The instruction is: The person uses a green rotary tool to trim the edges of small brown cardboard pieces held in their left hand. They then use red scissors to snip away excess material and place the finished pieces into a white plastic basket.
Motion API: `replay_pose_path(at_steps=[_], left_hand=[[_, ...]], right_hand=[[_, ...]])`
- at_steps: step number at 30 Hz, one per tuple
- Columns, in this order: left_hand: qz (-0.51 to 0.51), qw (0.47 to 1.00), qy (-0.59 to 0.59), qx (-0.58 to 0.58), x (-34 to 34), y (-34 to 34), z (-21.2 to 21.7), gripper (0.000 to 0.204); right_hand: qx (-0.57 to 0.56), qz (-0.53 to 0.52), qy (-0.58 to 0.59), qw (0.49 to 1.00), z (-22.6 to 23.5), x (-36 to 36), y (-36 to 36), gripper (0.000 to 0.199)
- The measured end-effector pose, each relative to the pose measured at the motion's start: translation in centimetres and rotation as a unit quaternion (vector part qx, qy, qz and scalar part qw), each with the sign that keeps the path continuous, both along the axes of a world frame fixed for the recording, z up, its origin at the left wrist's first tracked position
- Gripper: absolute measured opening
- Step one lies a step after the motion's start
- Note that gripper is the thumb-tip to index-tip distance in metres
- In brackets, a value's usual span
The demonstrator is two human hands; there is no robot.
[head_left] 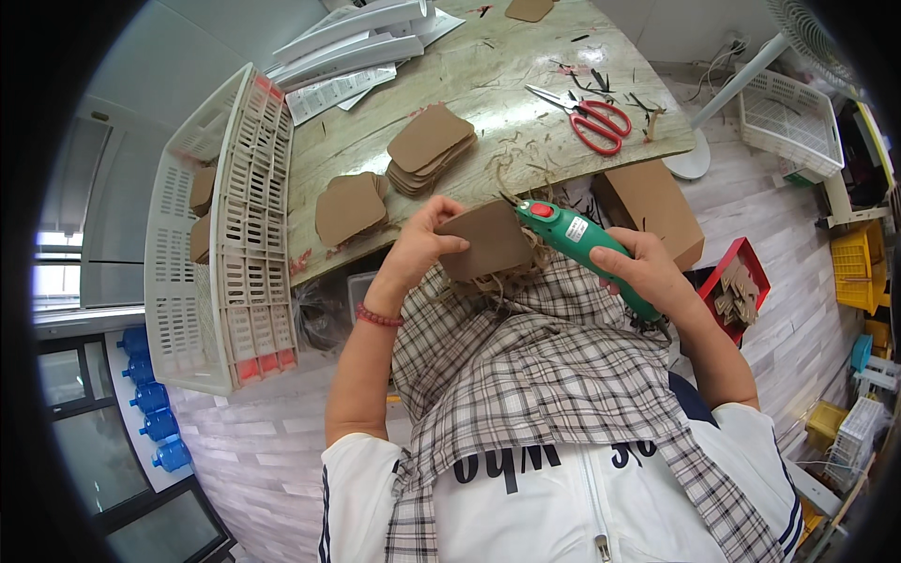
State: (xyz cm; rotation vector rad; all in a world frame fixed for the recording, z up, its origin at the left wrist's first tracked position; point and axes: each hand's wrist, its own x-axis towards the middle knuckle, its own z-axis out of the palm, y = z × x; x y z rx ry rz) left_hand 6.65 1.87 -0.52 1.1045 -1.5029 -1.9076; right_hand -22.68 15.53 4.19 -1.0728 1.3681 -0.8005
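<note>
A brown cardboard piece (483,240) with rounded corners is held above the lap, just in front of the near edge of the surface (488,84). It is pinched at its left edge by the left hand (418,246), whose fingers are closed on the board with the thumb lying on its top face. A green electric cutter (587,249) with a red switch is gripped by the right hand (648,272), fingers wrapped round the handle; its nose is set against the upper right corner of the piece. Curled cardboard trimmings (511,277) are seen hanging below the piece over a plaid cloth (535,375) spread on the lap. The piece is judged light, thin and fairly stiff, liable to bend or crease if squeezed hard; an edge pinch well away from the cutting line is judged the sound hold. On the surface, two stacks of like cut pieces (430,148) (349,208) are noted, with red-handled scissors (591,117) to the right. A white plastic crate (230,244) is stood on its side at the left, and a red bin (737,286) of smaller offcuts is seen on the floor at the right.
</note>
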Motion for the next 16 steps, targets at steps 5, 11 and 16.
replay_pose_path(at_steps=[5,11,16], left_hand=[[0.105,0.994,0.017,-0.035,1.1,-0.5,0.4,0.024],[0.144,0.987,0.078,0.002,1.6,-0.7,0.3,0.019],[0.113,0.992,0.054,0.008,1.7,-0.9,0.2,0.019]], right_hand=[[0.022,0.009,-0.008,1.0,0.1,-0.3,-0.1,0.038],[0.044,0.049,-0.018,0.998,-0.2,-0.5,-0.2,0.037],[0.043,0.054,-0.014,0.998,-0.3,-0.3,-0.2,0.036]])
